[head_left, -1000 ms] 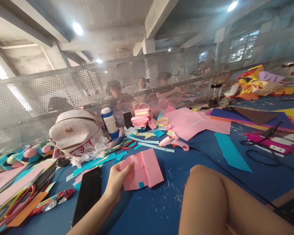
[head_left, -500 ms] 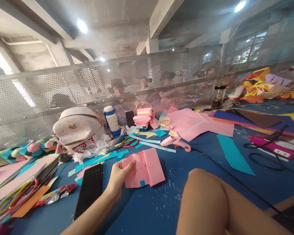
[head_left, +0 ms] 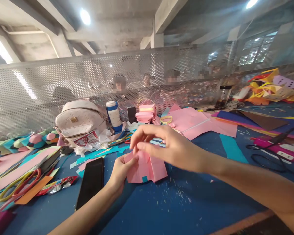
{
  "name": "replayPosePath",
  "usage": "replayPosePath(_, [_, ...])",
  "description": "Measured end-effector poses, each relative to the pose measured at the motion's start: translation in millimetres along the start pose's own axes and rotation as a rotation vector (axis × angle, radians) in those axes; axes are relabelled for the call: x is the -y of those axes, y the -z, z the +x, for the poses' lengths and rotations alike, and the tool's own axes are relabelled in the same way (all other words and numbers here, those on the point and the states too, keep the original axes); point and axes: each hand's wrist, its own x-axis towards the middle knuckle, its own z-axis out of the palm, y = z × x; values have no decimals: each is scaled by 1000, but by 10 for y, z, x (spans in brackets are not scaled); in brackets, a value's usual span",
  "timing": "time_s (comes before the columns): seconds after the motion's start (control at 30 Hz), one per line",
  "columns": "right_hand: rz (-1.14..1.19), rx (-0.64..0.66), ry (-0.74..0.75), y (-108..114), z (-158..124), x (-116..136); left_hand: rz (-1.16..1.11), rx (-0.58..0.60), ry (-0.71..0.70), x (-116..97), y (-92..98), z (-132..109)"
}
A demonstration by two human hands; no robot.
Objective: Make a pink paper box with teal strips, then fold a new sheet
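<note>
My left hand (head_left: 121, 171) pinches the left edge of a folded pink paper piece (head_left: 144, 168), thumb on top. A small teal patch (head_left: 144, 179) shows at the paper's lower edge. Over the paper's upper part reaches my right hand (head_left: 166, 145), its fingers curved and the thumb apart from them, with nothing visible between. Its fingertips are close to my left thumb; whether they touch the paper I cannot tell. Beside my left wrist lies a black phone (head_left: 91, 179). My right hand covers most of the area behind the paper.
Left are scissors (head_left: 22, 189), a snack wrapper (head_left: 57, 185) and paper strips. A pale backpack (head_left: 79, 117), a bottle (head_left: 114, 116) and pink folded paperwork (head_left: 146, 114) stand before a perforated metal screen (head_left: 88, 78). Pink sheets (head_left: 193, 120) and a magenta power strip (head_left: 279, 148) lie right.
My right hand, out of view before, has come in from the right over the pink paper and now hides the pink glue gun. My left hand keeps its hold on the paper.
</note>
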Motion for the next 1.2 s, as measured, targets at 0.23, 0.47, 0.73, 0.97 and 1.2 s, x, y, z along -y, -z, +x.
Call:
replayPosePath(0.23, [-438, -31, -108, -72, 168, -775, -31, 85, 26, -27, -36, -23])
replayPosePath(0.47, [-665, 6, -17, -237, 257, -709, -45, 99, 13, -12, -24, 6])
replayPosePath(0.73, [-759, -16, 16, -332, 279, -771, -55, 88, 9, 22, -16, 14])
replayPosePath(0.97, [-746, -5, -1, -332, 306, -759, -51, 95, -11, 17, -20, 5])
replayPosePath(1.2, [-726, 4, 8, -321, 288, -743, -41, 101, -19, 7, -22, -3])
